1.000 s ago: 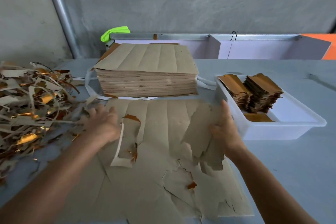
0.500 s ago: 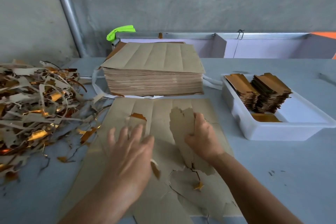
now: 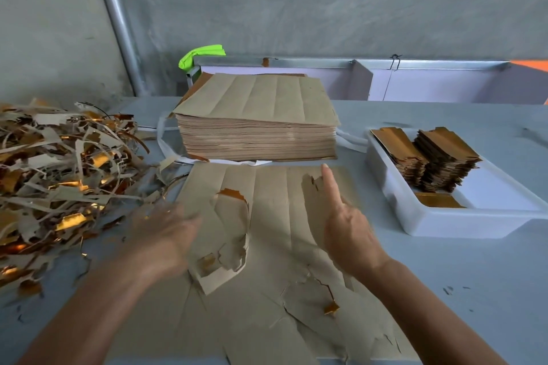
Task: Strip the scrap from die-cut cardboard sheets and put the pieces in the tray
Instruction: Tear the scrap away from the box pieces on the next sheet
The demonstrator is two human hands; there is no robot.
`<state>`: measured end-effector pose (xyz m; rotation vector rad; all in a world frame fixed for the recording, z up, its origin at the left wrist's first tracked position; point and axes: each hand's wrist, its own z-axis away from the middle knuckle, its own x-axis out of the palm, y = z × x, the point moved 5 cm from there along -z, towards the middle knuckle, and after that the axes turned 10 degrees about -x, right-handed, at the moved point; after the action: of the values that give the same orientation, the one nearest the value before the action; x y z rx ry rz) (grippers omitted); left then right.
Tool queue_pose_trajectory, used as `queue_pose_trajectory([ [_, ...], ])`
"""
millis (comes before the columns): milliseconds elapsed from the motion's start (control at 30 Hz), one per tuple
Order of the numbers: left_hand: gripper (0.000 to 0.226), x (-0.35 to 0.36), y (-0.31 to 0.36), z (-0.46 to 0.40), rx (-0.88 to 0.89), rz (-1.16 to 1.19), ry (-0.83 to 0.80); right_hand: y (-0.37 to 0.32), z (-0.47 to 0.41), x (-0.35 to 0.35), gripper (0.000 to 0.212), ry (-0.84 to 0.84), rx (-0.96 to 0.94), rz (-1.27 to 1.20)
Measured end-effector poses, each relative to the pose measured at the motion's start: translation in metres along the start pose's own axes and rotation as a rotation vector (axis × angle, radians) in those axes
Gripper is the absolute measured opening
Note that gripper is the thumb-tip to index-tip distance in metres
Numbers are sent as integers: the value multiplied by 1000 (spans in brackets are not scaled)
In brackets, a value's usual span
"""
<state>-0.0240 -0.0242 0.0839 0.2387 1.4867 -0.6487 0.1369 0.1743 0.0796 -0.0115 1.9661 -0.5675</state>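
A brown die-cut cardboard sheet (image 3: 267, 249) lies flat on the table in front of me, torn along several cut lines. One loosened piece (image 3: 229, 234) curls up near its middle and shows a gold underside. My left hand (image 3: 166, 234) is motion-blurred over the sheet's left edge, fingers stretched out, holding nothing. My right hand (image 3: 345, 225) hovers over the right part of the sheet with its index finger straight, pointing away from me beside a ragged flap (image 3: 310, 187). The white tray (image 3: 444, 227) at the right holds stacks of gold-faced pieces (image 3: 441, 157).
A thick stack of uncut sheets (image 3: 258, 127) stands behind the working sheet, on white strapping. A big heap of brown and gold scrap strips (image 3: 59, 175) covers the table's left side. A grey wall and a metal pipe (image 3: 118, 24) are behind.
My left hand has swept from the sheet's middle to its left edge. My right hand has let go of the piece it gripped and straightened its index finger.
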Motion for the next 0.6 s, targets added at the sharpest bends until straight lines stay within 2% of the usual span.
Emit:
queue_pose_trajectory([
  [100, 69, -10, 49, 36, 415, 371, 225, -8, 3, 14, 112, -68, -116, -28],
  [167, 67, -1, 81, 42, 567, 493, 113, -13, 5, 20, 103, -111, -168, 19],
  [233, 73, 23, 100, 32, 556, 347, -60, -13, 3, 21, 70, -104, -173, 50],
  [333, 72, 42, 95, 7, 518, 148, -100, -9, 2, 21, 27, -140, -148, 70],
  [433, 61, 44, 92, -1, 606, 56, -29, -3, 3, 20, 29, -130, -53, -43],
  [533, 75, 49, 87, 4, 627, 75, -72, -4, 2, 20, 34, -134, -15, -84],
  [600, 73, 50, 84, 5, 635, 82, -51, -3, 1, 20, 36, -150, 22, -100],
])
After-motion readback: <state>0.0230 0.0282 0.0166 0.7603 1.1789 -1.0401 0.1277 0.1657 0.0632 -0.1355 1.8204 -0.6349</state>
